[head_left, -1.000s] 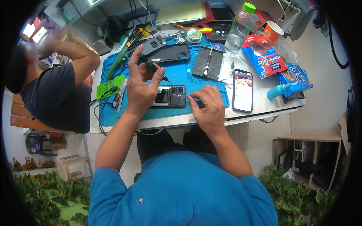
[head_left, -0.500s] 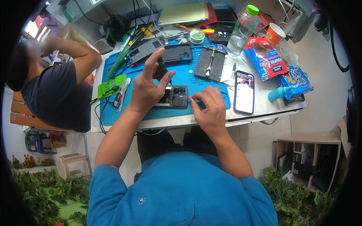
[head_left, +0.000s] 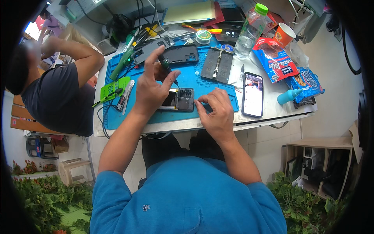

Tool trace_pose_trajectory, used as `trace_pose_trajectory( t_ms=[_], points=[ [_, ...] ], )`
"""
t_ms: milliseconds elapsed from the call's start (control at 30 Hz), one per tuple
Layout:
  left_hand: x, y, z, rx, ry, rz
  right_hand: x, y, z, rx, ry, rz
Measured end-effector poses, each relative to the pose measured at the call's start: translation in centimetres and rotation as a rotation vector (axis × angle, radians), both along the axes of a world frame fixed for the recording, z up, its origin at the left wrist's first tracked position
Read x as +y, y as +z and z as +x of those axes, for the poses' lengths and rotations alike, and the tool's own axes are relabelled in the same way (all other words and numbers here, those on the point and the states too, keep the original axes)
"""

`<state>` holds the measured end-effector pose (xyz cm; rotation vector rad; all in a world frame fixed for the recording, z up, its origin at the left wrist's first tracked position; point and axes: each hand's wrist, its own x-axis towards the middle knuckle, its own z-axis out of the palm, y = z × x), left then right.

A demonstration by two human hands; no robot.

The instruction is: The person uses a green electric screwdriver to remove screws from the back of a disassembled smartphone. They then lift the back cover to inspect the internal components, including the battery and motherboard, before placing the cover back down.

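An opened smartphone lies lengthwise on the blue work mat, its back cover off and its camera lenses at the right end. My left hand grips a dark green screwdriver between thumb and fingers, with the forefinger up along the handle. Slanting down to the right, its thin shaft points at the phone beside the lenses; whether the tip touches is too small to tell. At the phone's right edge, the thumb and forefinger of my right hand are closed on it. My left hand hides the phone's left end.
Behind the phone lie a dark back cover and a black phone holder. A second smartphone, lit, is to the right, near a teal bottle, snack packs and a water bottle. A person sits at left.
My left hand has shifted slightly, and the screwdriver's handle leans further to the left. My right hand stays at the phone's edge.
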<state>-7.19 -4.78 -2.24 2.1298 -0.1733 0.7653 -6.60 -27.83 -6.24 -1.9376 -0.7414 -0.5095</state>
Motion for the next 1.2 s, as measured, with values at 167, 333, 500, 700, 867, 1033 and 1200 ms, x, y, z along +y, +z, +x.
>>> trace_pose_trajectory(
  t_ms=[167,333,500,700,867,1033,1200],
  points=[
    [0.7,0.3,1.2,0.178,0.128,-0.203,0.0,0.0,0.0,-0.007,-0.001,-0.003],
    [1.1,0.3,1.5,0.355,0.184,-0.285,0.0,0.0,0.0,-0.018,0.003,-0.006],
    [1.2,-0.4,1.8,0.352,0.188,-0.318,0.0,-0.1,0.0,-0.019,0.005,-0.008],
    [1.1,-0.3,1.8,0.37,0.193,-0.3,-0.1,-0.2,0.0,-0.022,0.005,-0.018],
    [1.3,-0.6,2.0,0.369,0.184,-0.294,-0.1,-0.2,0.0,-0.028,0.004,-0.021],
    [1.2,-0.1,1.8,0.412,0.194,-0.291,-0.1,-0.2,0.0,-0.024,0.004,-0.021],
    [1.5,-0.5,2.0,0.4,0.205,-0.34,-0.1,-0.1,0.0,-0.018,-0.002,-0.015]
  ],
)
